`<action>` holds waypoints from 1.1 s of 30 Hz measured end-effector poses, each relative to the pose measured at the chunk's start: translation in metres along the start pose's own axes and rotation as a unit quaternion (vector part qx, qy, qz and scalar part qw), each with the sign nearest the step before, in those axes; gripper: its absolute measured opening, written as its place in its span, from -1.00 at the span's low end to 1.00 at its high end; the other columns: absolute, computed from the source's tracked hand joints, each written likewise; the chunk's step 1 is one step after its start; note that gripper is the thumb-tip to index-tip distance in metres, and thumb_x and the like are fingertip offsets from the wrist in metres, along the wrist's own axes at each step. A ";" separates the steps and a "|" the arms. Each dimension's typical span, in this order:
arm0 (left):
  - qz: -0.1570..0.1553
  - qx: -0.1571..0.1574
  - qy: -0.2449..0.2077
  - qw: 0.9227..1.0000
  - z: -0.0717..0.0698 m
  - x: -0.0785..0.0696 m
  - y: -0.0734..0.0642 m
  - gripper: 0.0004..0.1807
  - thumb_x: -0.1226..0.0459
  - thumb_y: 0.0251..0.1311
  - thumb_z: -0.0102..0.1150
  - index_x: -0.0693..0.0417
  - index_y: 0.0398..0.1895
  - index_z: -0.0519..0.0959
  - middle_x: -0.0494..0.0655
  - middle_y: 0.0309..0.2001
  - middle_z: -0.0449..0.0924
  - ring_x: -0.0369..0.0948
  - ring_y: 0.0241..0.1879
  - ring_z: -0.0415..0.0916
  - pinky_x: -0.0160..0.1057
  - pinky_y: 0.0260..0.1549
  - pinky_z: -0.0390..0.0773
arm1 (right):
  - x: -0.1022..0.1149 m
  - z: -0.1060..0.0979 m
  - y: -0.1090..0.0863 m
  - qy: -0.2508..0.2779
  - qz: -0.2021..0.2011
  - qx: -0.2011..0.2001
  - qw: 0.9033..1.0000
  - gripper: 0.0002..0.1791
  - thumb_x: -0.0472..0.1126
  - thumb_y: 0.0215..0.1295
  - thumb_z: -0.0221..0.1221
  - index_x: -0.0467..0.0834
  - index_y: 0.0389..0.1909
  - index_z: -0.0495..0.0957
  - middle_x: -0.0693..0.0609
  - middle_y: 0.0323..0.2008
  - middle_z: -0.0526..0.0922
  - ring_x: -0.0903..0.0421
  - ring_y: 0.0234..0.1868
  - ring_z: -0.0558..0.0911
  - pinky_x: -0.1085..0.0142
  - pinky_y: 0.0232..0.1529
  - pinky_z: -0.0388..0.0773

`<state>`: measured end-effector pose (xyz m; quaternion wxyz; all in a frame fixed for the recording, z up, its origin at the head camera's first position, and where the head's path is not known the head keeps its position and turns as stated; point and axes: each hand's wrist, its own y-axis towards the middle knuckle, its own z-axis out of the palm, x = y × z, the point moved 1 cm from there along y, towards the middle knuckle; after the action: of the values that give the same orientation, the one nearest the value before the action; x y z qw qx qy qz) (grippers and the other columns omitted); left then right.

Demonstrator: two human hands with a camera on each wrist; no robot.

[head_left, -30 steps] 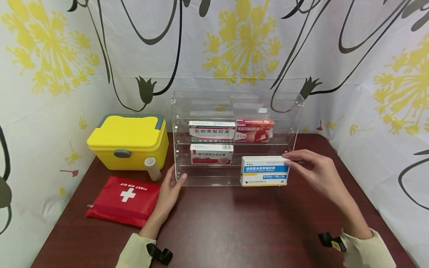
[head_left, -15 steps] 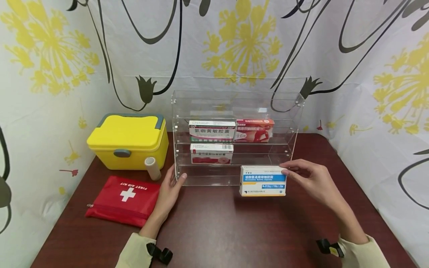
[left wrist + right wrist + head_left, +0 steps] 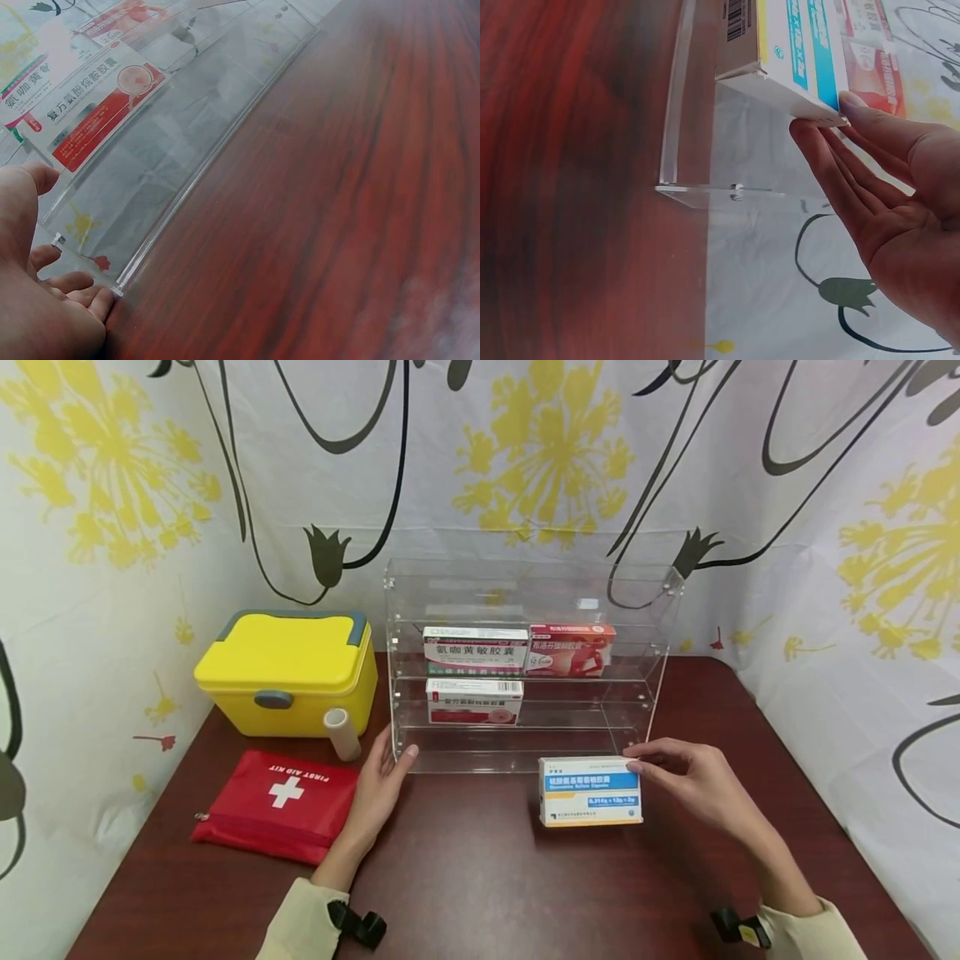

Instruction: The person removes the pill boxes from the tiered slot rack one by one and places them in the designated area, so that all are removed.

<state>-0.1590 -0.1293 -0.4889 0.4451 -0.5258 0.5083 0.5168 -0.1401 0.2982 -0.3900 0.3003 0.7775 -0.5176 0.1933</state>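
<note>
My right hand (image 3: 693, 781) pinches the upper right corner of a white, blue and yellow medicine box (image 3: 591, 792) between thumb and fingers. The box hangs in front of the rack's lower right, its printed face towards me. In the right wrist view the box (image 3: 810, 56) shows its barcode side and one white end. A clear acrylic display rack (image 3: 465, 764) stands on the table. My left hand (image 3: 377, 797) holds its lower left side, thumb in front and fingers around the outer edge. Three boxes stand in it: a white-green box (image 3: 476, 653), a red box (image 3: 570, 652) and a white-red box (image 3: 474, 703).
Left of the rack stands a yellow lidded case (image 3: 288, 672) with a grey latch. A small pale cylinder (image 3: 342, 735) stands before it. A red first aid pouch (image 3: 277, 806) lies beside my left forearm. A patterned cloth (image 3: 555, 460) hangs behind the brown table (image 3: 480, 877).
My right hand has brought the blue-and-white medicine box down and towards me, away from the rack's bottom shelf. The left hand stays at the rack's side.
</note>
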 end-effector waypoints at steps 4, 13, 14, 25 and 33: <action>0.001 -0.001 -0.001 1.000 0.000 0.000 0.000 -0.25 0.01 0.31 0.20 -0.10 0.49 0.16 -0.06 0.41 0.24 -0.18 0.40 0.17 -0.18 0.34 0.19 | -0.006 0.004 -0.002 0.012 0.007 0.016 1.000 -0.80 -0.10 0.25 0.33 0.00 -0.11 0.71 0.21 -0.24 0.71 0.13 -0.37 0.66 0.40 -0.39 0.58; -0.004 0.002 0.001 1.000 -0.001 0.001 0.001 -0.27 0.04 0.33 0.18 -0.10 0.50 0.14 -0.06 0.42 0.22 -0.19 0.41 0.14 -0.18 0.35 0.18 | -0.017 0.013 -0.003 0.032 0.023 0.051 0.998 -0.84 -0.06 0.28 0.30 0.04 -0.16 0.72 0.20 -0.30 0.71 0.06 -0.41 0.66 0.38 -0.43 0.56; -0.006 0.003 0.001 1.000 -0.001 0.000 0.001 -0.27 0.05 0.34 0.18 -0.10 0.50 0.14 -0.06 0.42 0.21 -0.19 0.41 0.14 -0.18 0.35 0.17 | -0.018 0.014 -0.003 0.029 0.024 0.054 0.998 -0.85 -0.06 0.28 0.30 0.05 -0.17 0.72 0.21 -0.30 0.71 0.08 -0.40 0.66 0.38 -0.43 0.56; -0.028 0.015 0.012 0.999 -0.001 -0.035 -0.011 -0.28 0.18 0.37 0.14 0.08 0.51 0.09 0.10 0.44 0.18 -0.07 0.42 0.12 -0.14 0.34 0.18 | -0.029 0.023 -0.003 -0.004 0.040 0.081 0.996 -0.87 -0.06 0.29 0.30 0.05 -0.20 0.73 0.24 -0.30 0.70 0.23 -0.38 0.64 0.35 -0.39 0.58; -0.024 0.014 0.010 1.000 -0.001 -0.037 -0.012 -0.28 0.16 0.37 0.15 0.06 0.50 0.11 0.09 0.43 0.19 -0.09 0.42 0.13 -0.13 0.35 0.17 | -0.033 0.027 -0.004 -0.009 0.041 0.086 0.995 -0.89 -0.08 0.28 0.31 0.05 -0.21 0.73 0.25 -0.30 0.70 0.23 -0.37 0.65 0.35 -0.38 0.59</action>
<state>-0.1446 -0.1269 -0.4532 0.4598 -0.5365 0.5074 0.4933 -0.1499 0.3037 -0.4316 0.2191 0.7803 -0.5331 0.2426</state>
